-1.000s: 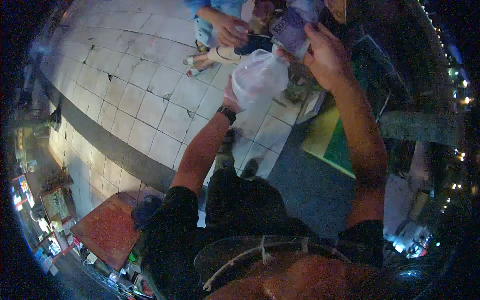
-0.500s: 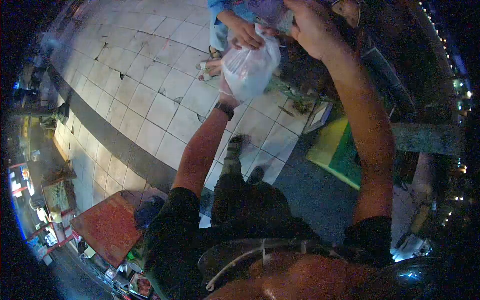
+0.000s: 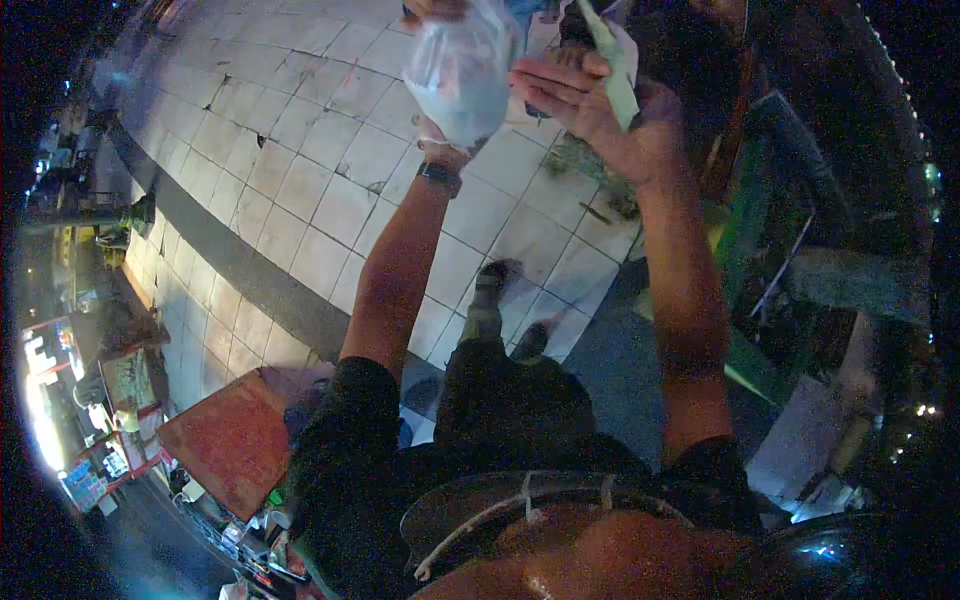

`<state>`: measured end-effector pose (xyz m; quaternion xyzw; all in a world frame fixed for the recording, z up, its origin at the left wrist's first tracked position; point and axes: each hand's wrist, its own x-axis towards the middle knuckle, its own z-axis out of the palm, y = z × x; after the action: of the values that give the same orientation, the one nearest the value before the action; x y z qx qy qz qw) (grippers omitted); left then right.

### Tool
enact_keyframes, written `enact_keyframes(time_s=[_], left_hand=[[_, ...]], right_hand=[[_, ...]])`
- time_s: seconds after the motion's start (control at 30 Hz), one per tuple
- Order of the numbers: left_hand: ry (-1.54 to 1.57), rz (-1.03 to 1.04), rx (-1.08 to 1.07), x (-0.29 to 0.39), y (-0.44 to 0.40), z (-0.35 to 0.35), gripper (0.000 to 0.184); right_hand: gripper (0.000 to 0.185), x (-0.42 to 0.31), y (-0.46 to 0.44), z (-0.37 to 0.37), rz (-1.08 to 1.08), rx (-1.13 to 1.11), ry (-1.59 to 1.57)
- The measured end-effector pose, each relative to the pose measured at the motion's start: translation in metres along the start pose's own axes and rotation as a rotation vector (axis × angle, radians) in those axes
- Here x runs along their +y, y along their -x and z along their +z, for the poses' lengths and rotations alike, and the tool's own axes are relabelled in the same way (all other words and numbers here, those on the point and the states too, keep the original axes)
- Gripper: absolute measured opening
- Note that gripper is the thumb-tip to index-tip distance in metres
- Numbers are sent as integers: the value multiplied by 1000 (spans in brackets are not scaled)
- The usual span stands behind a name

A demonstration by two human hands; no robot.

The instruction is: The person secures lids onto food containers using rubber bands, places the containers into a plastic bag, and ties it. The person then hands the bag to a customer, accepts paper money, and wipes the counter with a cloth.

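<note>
A white, filled plastic bag (image 3: 462, 85) hangs at the top of the head view, bulging and semi-transparent. My left hand (image 3: 440, 143), with a dark watch on its wrist, is at the bag's underside; the bag hides most of its fingers. Another person's hand (image 3: 435, 10) touches the bag's upper left. To the right, my right hand (image 3: 610, 125) has its long fingers stretched toward the bag. A pale green banknote (image 3: 615, 70) stands tilted against its palm, seemingly pinched by the thumb. A second hand of the other person (image 3: 577, 35) seems to be just behind the note, in shadow.
Light floor tiles (image 3: 320, 165) spread below, crossed by a dark grey strip (image 3: 215, 245). A reddish-brown tabletop (image 3: 230, 440) stands at lower left, near lit stalls. Green boards (image 3: 745, 230) and a grey beam (image 3: 850, 285) are on the right.
The bag and my left hand have moved up and left. My right hand has come lower and turned, its fingers now extended, with the banknote plainly visible. The other person's hand has shifted higher.
</note>
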<state>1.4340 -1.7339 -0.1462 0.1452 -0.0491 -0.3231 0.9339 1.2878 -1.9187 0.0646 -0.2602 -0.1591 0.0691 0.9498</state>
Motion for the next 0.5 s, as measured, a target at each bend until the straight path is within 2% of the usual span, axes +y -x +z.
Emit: enact_keyframes(time_s=[0.07, 0.13, 0.2, 0.33, 0.37, 0.43, 0.47, 0.5], left_hand=[[29, -34, 25, 11, 0, 5, 60], [70, -81, 18, 21, -5, -4, 58], [144, -42, -102, 34, -10, 2, 58], [247, 5, -155, 55, -27, -8, 63], [190, 23, -157, 58, -27, 2, 65], [128, 43, -157, 66, -32, 3, 67], [-174, 181, -111, 67, -38, -3, 68], [-328, 246, -91, 70, -43, -9, 70]], right_hand=[[32, 21, -8, -17, -45, -86, -156], [35, 27, -14, -27, -15, -10, -250], [35, 32, -19, -33, -8, -120, -440], [35, 39, -29, -41, 19, -308, -713], [35, 44, -22, -37, -63, -86, -464], [35, 65, -20, -51, -142, 128, -215], [37, 87, -16, -69, -170, 8, -378], [38, 106, -13, -84, -200, -113, -542]])
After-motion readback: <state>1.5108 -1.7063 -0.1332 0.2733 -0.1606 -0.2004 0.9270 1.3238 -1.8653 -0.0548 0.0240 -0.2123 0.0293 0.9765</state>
